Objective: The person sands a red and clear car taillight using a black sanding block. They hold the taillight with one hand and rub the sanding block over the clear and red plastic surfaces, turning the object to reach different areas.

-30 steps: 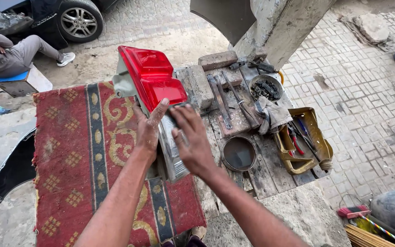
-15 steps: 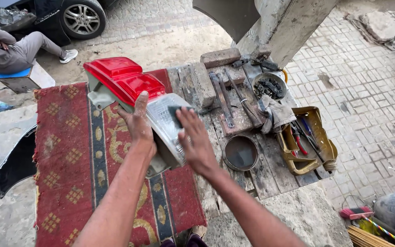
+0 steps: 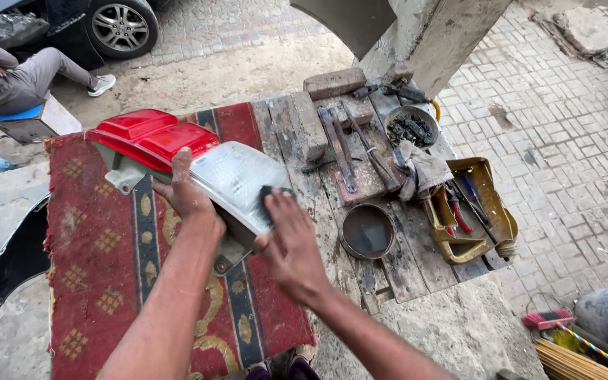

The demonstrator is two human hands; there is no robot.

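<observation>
The big car tail lamp with red and clear plastic parts (image 3: 198, 158) lies on the red patterned rug (image 3: 100, 239) on your counter. Your left hand (image 3: 184, 190) holds the lamp by its middle. Your right hand (image 3: 286, 243) presses a small dark pad (image 3: 267, 200) on the clear part. It looks like the rubbing step. Next, keep the lamp steady and rub evenly. The round rusty metal bowl (image 3: 367, 231) sits right of the lamp.

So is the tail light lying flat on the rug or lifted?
Lifted and tilted: the tail light is propped on edge over the rug, left hand steadying it, right hand against its clear lens.
</observation>
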